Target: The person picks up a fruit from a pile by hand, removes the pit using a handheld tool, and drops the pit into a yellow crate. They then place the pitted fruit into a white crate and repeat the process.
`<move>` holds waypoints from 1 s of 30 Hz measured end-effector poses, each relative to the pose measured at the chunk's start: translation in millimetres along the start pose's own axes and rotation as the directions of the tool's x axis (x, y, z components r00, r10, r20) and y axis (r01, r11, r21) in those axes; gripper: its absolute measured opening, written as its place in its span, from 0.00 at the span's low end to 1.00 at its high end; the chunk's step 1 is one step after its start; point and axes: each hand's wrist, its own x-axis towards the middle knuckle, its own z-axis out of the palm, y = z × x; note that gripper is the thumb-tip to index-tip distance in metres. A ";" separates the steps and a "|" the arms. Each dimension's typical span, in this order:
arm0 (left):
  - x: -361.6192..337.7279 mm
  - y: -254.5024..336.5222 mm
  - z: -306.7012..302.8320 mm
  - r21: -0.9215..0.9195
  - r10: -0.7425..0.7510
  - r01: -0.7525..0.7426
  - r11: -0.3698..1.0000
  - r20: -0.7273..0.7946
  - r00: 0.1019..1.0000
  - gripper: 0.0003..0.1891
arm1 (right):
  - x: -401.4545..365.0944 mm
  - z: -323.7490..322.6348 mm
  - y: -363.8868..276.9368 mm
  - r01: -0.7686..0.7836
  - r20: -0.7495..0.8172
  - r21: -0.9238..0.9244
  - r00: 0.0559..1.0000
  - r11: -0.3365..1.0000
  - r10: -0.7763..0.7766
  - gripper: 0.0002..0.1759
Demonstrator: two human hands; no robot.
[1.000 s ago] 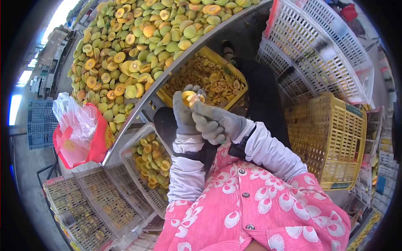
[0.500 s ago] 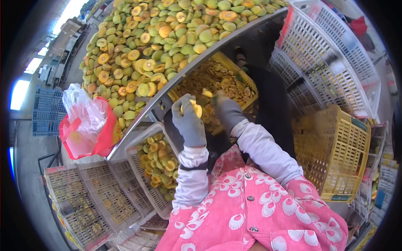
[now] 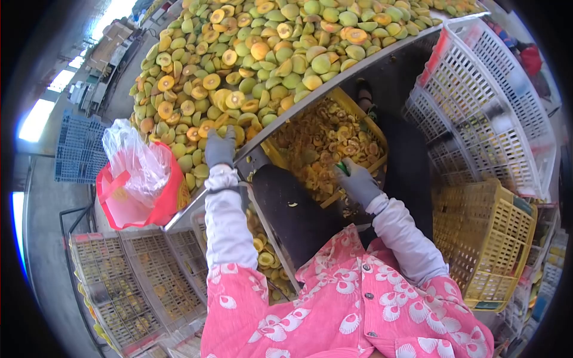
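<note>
My left hand (image 3: 220,149), in a grey glove, reaches over the table's near edge to the heap of halved yellow-green fruit (image 3: 262,53). Its fingers are apart at the nearest halves, with nothing seen held. My right hand (image 3: 360,182), gloved too, is closed round a small green-handled tool (image 3: 342,168); the tool's working end cannot be made out. This hand hovers over the yellow crate (image 3: 373,126) of fruit scraps (image 3: 322,137) between my legs. Beside my left leg, partly behind my left arm, stands a pale crate (image 3: 280,238) with cut fruit pieces (image 3: 262,244).
A metal rim (image 3: 352,74) borders the table. At its left corner sits a red bag (image 3: 143,194) with clear plastic in it. Stacked white crates (image 3: 471,77) and a yellow crate (image 3: 483,238) stand at my right; more crates (image 3: 131,286) stand at lower left.
My left hand has moved from above the scrap crate to the heap and no longer holds the yellow fruit piece. My right hand has dropped lower, and the view has shifted.
</note>
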 end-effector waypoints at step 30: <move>-197.1 174.9 -88.7 -0.934 0.112 0.352 -0.062 0.344 0.932 0.26 | -71.6 0.9 -82.2 0.449 -0.212 0.189 0.887 0.873 -0.410 0.24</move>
